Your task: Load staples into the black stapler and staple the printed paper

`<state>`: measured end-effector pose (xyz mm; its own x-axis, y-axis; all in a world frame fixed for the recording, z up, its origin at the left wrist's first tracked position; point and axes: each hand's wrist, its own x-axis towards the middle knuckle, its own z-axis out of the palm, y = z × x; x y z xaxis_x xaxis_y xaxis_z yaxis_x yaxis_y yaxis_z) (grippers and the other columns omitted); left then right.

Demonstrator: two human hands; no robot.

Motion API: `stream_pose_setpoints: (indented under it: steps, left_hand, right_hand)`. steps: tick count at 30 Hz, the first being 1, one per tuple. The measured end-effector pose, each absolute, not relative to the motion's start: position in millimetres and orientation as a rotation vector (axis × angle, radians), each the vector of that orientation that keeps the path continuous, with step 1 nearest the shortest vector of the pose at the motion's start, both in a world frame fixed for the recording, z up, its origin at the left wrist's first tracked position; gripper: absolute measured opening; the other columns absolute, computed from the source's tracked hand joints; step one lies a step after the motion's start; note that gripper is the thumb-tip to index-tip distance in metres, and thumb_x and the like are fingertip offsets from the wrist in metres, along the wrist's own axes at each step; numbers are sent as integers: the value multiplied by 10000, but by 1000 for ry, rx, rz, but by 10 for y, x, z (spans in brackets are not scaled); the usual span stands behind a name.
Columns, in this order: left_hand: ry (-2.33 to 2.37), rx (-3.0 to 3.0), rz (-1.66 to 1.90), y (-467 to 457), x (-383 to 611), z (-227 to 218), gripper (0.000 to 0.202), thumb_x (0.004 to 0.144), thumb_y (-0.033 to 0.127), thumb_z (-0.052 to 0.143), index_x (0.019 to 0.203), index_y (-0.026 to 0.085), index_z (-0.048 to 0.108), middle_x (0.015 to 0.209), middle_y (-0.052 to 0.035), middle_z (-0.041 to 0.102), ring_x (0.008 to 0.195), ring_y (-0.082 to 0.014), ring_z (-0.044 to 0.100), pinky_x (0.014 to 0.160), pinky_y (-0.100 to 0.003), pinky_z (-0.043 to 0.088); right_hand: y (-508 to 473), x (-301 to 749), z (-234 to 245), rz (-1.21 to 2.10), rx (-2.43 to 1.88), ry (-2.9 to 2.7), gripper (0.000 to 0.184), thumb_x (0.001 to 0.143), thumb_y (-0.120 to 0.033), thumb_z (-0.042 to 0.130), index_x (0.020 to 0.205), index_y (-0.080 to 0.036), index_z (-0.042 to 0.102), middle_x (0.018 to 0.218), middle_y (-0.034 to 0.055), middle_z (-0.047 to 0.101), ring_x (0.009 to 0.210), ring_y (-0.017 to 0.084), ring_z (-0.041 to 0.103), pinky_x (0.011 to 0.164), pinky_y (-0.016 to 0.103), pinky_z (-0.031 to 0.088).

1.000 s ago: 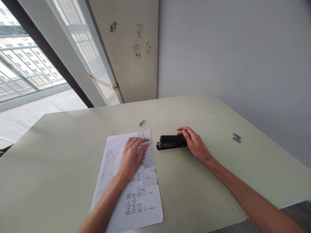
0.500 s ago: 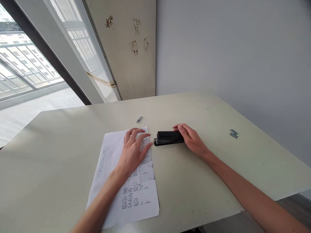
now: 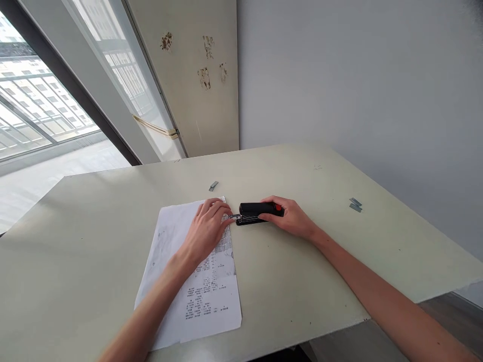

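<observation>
A black stapler (image 3: pixel 253 208) lies on its side of the table just right of the paper sheets, and a red part shows at its rear. My right hand (image 3: pixel 292 217) grips that rear end, thumb along the near side. From the stapler's front sticks out a narrow metal staple tray (image 3: pixel 234 216). The thumb and fingers of my left hand (image 3: pixel 209 223) are closed on the tray's tip. Beneath this hand lie the white printed paper sheets (image 3: pixel 217 301), partly covered by hand and forearm.
Small grey staple strips (image 3: pixel 214 186) lie beyond the paper, and more staple strips (image 3: pixel 355 204) lie at the right. The pale table (image 3: pixel 94 251) meets a grey wall (image 3: pixel 358 75) on the right. A cabinet panel (image 3: pixel 204 115) and glass door stand behind it.
The metal tray now sticks out of the stapler's front. My left fingers have closed on its tip. The right hand has shifted its grip, uncovering the red part.
</observation>
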<state>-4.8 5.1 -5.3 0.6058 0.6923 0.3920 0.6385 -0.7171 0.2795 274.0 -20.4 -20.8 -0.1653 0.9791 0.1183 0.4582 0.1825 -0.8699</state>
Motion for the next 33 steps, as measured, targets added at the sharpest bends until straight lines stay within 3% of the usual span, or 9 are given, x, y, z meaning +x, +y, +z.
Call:
stream_pose_setpoints:
  steps: [6,11,13,19,26,33]
  left_hand:
    - [1120,2707,676,-17,-288,-9,255,1117,406,468,1145,226,647,1228,-81,700,1223,-283,592,1041,-482,511]
    - [1302,2645,663,7,-510,-18,418,1050,551,572,1334,246,607,1323,-89,668,1284,-315,564,1084,-515,493]
    - [1408,2621,679,44,-570,-55,406,1048,557,570,1295,243,640,1316,-91,669,1288,-325,555,1089,-537,486]
    - [1481,2561,739,87,-561,-142,347,1078,521,515,1051,246,724,1201,-75,717,1192,-309,598,1029,-514,514]
    - [1338,2496,838,-51,-466,-7,256,1108,430,501,1111,249,683,1058,-25,750,989,-219,691,870,-370,557]
    - [1079,2707,856,-55,-302,-38,178,1108,281,529,1162,245,694,1100,-33,760,991,-214,675,890,-382,545]
  right_hand:
    - [-197,2836,-178,1044,-1380,-1724,397,850,-615,773,1080,-294,733,938,-1,708,813,195,599,722,325,489]
    - [-192,2861,-180,1102,-1372,-1721,396,830,-607,796,1058,-293,722,949,-3,696,827,197,601,726,325,486]
    - [-195,2857,-177,1112,-1375,-1719,393,832,-603,796,1059,-293,717,939,-4,688,815,195,589,719,326,480]
    - [-209,2837,-157,1113,-1382,-1705,387,839,-592,794,1066,-292,707,940,-3,682,807,194,583,724,331,480]
    - [-217,2832,-147,1097,-1395,-1725,384,847,-597,781,1065,-291,701,932,0,682,797,196,589,707,328,484]
    - [-208,2832,-152,1104,-1399,-1735,384,853,-600,772,1062,-287,693,897,-2,667,773,194,580,692,329,480]
